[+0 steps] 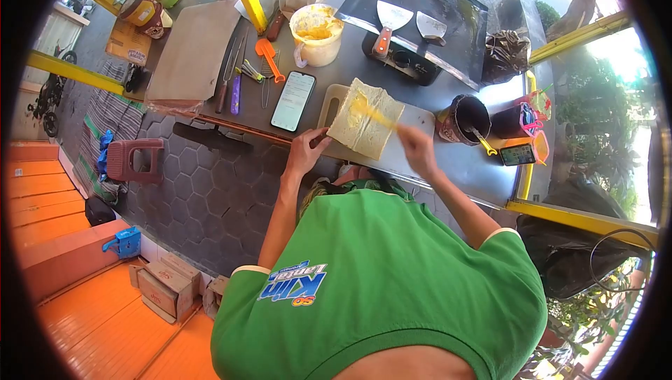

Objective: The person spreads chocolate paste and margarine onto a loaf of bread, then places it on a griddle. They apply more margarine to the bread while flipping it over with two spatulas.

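The cutting board [421,115] on the table carries the bread [365,133], opened flat with its crease running down the middle. The left hand [306,150] has its fingers slightly parted at the bread's edge; whether they pinch it I cannot tell. The right hand [418,147] curls closed around the yellow spreader [382,119]. Good spreading here likely calls for a low blade, light strokes and a steadied edge, so that the soft crumb doesn't tear while the yellow spread [359,102] reaches the corners.
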`<control>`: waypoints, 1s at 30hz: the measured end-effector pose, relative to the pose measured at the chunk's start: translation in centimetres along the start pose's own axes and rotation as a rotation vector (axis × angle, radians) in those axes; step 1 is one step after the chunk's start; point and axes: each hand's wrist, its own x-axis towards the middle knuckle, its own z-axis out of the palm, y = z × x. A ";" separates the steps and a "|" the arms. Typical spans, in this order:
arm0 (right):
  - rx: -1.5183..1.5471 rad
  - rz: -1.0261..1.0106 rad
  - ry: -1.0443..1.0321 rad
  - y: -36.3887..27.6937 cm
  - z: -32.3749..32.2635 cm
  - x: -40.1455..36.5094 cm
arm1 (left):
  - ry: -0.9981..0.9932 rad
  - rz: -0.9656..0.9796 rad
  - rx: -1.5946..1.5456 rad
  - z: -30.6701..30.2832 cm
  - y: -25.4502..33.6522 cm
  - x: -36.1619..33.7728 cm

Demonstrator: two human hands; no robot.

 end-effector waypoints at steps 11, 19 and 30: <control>0.272 0.479 -0.138 0.6 0.1 -0.3 | -0.020 -0.037 -0.068 -0.1 0.1 -0.2; 0.021 0.166 -0.112 -0.4 0.9 -1.4 | -0.052 -0.028 -0.090 0.0 -0.5 0.0; 0.325 0.545 -0.031 2.2 1.6 -0.4 | -0.018 0.005 -0.195 0.4 -0.9 0.1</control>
